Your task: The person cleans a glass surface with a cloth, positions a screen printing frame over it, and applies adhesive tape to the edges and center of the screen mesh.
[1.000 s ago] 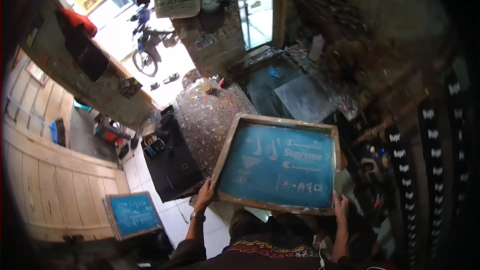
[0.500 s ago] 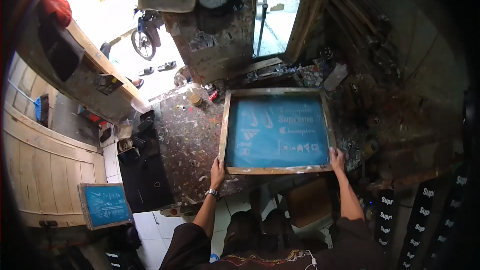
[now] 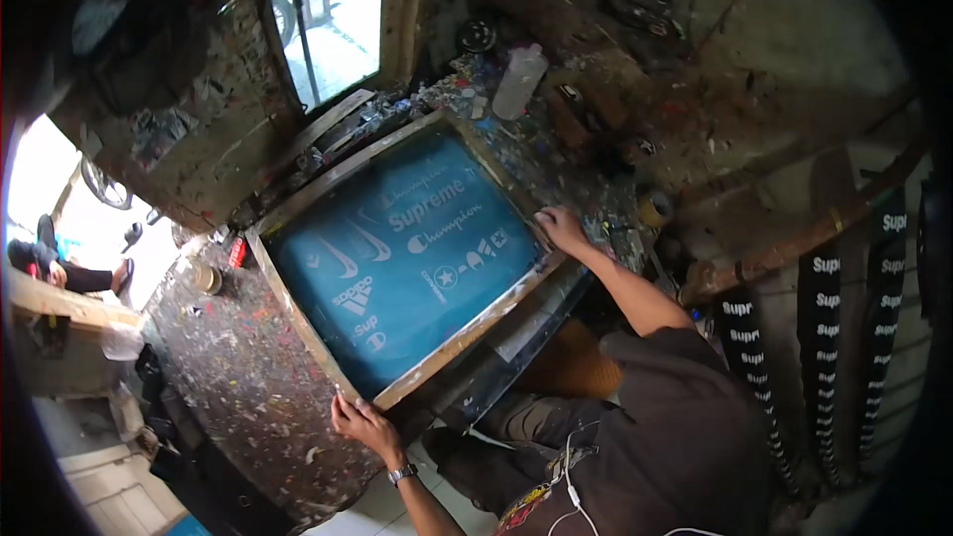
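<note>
framed screen (image 3: 397,263) turned between hands (image 3: 367,427) (image 3: 564,230)

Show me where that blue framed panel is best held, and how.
Probably by the wooden frame, from the person's side, close to both near corners, where the left hand and right hand hold it: its narrow bars suit grasping, while the blue panel is flat and wide.

- The frame (image 3: 472,331) I hold: worn wood, roughly paint-smeared.
- Its blue mesh (image 3: 399,263): smooth.
- Tabletop (image 3: 248,357) at left: rough with paint specks.
- My watch (image 3: 402,474): shiny metal.
- My shirt (image 3: 675,427): matt cloth.
- Far bottle (image 3: 519,82): cloudy plastic.
</note>
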### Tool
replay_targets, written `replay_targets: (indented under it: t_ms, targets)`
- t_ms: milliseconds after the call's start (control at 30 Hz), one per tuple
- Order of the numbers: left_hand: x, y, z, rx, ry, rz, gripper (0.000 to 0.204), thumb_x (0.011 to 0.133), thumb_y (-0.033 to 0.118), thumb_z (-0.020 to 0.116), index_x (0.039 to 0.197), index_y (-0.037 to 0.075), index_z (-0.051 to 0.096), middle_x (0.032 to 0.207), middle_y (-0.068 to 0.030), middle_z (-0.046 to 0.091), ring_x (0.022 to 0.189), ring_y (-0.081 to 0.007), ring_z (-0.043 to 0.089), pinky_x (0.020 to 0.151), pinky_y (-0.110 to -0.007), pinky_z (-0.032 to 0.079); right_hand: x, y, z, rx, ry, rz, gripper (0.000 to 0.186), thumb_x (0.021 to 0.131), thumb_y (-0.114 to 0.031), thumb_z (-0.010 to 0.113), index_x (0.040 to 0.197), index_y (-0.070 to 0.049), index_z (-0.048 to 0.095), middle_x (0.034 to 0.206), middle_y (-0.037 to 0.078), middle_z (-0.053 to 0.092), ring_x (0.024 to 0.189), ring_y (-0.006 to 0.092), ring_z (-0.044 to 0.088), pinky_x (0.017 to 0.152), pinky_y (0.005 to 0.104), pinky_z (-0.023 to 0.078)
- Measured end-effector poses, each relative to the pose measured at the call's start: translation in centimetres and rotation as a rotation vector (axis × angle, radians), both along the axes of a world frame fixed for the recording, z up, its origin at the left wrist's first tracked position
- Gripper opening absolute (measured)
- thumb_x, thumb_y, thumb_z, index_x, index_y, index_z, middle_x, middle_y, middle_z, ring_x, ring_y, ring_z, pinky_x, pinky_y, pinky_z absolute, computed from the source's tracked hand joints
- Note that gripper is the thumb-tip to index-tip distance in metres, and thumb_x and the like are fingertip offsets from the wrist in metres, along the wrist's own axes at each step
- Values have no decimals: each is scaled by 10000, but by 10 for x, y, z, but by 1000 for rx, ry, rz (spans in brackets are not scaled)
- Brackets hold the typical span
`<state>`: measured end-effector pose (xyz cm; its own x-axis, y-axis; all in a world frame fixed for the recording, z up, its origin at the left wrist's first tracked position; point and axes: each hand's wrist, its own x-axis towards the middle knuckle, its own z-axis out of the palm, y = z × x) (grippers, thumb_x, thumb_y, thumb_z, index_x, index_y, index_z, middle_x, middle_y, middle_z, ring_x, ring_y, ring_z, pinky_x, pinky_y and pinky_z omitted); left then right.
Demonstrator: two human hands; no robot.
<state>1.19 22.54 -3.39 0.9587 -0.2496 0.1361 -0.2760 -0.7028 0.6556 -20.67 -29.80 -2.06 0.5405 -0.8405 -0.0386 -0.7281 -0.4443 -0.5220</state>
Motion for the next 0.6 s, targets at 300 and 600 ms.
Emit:
replay_targets:
  t_ms: [300, 600]
  targets:
    - [-16, -23, 18, -109, -349, 68, 713, 964, 510, 557, 1495, 64, 393, 1507, -222, 368, 1407, -397, 327, 1144, -533, 263, -66, -91, 98, -220, 475, 159, 274, 949, -191, 548, 1098, 8, 664, 1106, 247, 625, 1094, 432, 574, 928, 505, 458]
    - [-39, -26, 22, 221, -329, -5, 807, 616, 276, 898, 1318, 40, 576, 1477, -225, 465, 1357, -408, 443, 1122, -458, 392, 147, -269, 24, -553, 120, 355, 296, 917, -141, 547, 1151, 18, 635, 1141, 248, 644, 1044, 424, 620, 871, 522, 481]
